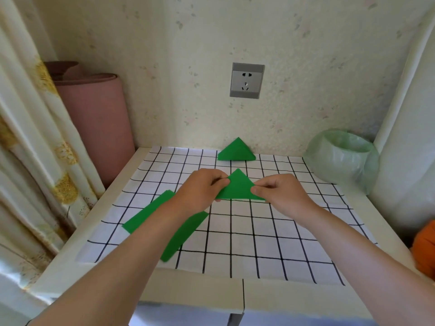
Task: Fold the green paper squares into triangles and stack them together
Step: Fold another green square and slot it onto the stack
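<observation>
Head: triangle in left hand

Square grey plastic wall socket sits dead centre on the cream, leaf-speckled wallpaper. Below it, a white table wearing a white cloth with black grid lines. Left of the socket, a rolled pink foam mat and a cream yellow-flowered curtain. Lower right, a bin lined with pale green plastic.

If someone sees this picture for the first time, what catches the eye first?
The bright green folded paper triangle at the centre, pinched by the left hand and right hand over the white grid cloth. Another green paper triangle lies near the wall; flat green paper lies under the left forearm.
</observation>
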Action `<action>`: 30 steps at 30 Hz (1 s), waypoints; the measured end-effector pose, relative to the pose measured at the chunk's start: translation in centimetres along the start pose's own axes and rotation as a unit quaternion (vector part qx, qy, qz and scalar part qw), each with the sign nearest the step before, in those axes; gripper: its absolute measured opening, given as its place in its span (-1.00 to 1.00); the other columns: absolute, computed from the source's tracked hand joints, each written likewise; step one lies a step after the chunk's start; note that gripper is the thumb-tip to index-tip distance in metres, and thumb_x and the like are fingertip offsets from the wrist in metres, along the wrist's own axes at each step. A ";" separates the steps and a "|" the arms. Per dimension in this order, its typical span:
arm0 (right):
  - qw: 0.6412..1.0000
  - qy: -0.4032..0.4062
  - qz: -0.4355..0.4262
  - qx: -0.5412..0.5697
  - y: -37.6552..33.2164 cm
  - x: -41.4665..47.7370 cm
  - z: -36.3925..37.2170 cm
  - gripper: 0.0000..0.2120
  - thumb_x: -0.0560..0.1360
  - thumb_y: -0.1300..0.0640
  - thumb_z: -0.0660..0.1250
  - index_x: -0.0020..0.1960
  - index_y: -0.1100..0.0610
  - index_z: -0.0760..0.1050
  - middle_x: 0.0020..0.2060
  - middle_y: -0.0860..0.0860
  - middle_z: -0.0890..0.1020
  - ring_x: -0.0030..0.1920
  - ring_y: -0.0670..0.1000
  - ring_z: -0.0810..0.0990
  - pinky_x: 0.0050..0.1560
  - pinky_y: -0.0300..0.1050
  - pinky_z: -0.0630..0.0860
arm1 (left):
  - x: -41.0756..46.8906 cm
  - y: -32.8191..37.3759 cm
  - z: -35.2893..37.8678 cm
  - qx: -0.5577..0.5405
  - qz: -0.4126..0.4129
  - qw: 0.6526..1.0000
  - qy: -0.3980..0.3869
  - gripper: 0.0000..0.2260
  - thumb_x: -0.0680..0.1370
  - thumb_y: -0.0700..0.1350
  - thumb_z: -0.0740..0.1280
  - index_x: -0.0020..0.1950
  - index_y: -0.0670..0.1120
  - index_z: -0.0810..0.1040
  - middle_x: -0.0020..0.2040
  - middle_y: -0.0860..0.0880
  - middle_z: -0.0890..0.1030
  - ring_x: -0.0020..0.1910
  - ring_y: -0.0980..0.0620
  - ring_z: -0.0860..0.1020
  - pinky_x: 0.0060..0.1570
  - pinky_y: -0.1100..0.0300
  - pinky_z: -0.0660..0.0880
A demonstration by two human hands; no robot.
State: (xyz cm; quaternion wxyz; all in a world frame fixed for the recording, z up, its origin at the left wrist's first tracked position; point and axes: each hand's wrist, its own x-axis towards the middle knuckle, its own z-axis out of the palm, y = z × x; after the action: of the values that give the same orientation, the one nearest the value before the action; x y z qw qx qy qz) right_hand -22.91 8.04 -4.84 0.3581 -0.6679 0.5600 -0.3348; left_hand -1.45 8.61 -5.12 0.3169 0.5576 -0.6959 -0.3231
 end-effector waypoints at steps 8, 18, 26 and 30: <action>0.999 0.028 0.037 0.016 1.2 5.9 -0.8 -0.94 0.47 0.17 0.48 -0.07 0.05 0.71 -0.22 -0.12 0.69 -0.29 -0.22 0.56 -0.29 -0.43 0.43 | 4.2 -3.3 -1.4 0.092 -0.038 0.995 -0.009 -0.78 0.66 -0.12 0.18 -0.06 -0.07 0.60 -0.22 0.05 0.68 -0.32 0.11 0.54 -0.23 0.19 0.48; 0.994 -0.007 0.069 0.088 0.6 9.2 0.4 -0.92 0.47 0.18 0.48 -0.04 0.11 0.65 -0.12 -0.03 0.66 -0.23 -0.07 0.56 -0.42 -0.43 0.42 | 9.3 -1.3 -0.7 -0.074 -0.014 0.990 0.121 -0.87 0.58 -0.08 0.33 -0.01 -0.05 0.67 -0.05 0.06 0.69 0.01 0.08 0.63 0.13 0.12 0.54; 0.998 0.011 -0.003 0.065 -0.8 8.5 0.6 -0.87 0.53 0.09 0.39 0.01 0.07 0.69 -0.13 -0.07 0.72 -0.32 -0.17 0.61 -0.33 -0.43 0.45 | 7.8 -1.6 0.0 -0.033 0.023 0.997 0.069 -0.82 0.60 -0.11 0.30 -0.11 -0.06 0.68 -0.13 0.02 0.69 -0.14 0.13 0.61 -0.03 0.25 0.53; 0.998 0.033 -0.018 0.057 -1.3 8.3 1.0 -0.91 0.51 0.10 0.42 -0.09 0.06 0.70 -0.21 -0.06 0.72 -0.32 -0.19 0.61 -0.26 -0.33 0.51 | 7.4 -1.5 0.0 0.030 0.061 0.996 0.066 -0.85 0.61 -0.08 0.28 -0.10 0.02 0.63 -0.19 0.10 0.65 -0.20 0.17 0.58 -0.16 0.26 0.46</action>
State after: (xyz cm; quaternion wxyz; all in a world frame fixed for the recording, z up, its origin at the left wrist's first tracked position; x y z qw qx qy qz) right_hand -20.18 0.09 -3.85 0.3706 -0.6450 0.5395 -0.3944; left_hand -1.94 1.14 -5.72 0.3638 0.5437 -0.7156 -0.2449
